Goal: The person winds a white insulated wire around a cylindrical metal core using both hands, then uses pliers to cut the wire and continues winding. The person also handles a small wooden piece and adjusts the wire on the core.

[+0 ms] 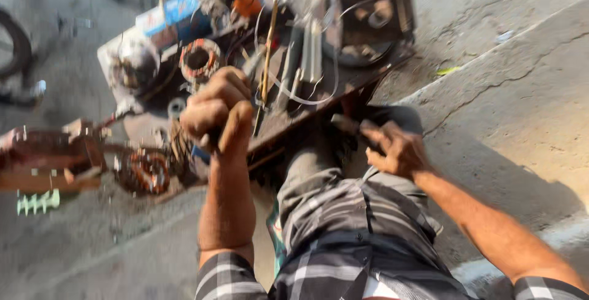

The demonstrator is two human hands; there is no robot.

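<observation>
Near centre, left hand is fisted, fingers pressed together around a dark tool handle, mostly hidden; looks stiff, best held mid-handle. Forearm upright, wrist bent forward. Right hand, fingers curled, grips dark cloth at the knee: soft, light. Copper-wound motor coil lies left; looks heavy.

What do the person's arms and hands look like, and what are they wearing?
Both arms are bare from the elbow down, with no gloves, watch or rings that can be seen. The left hand and right hand are bare too. The sleeves are rolled up near the elbows. They belong to a checked shirt in grey, black and white squares. The picture is a bit blurry, so small details are hard to see.
</observation>
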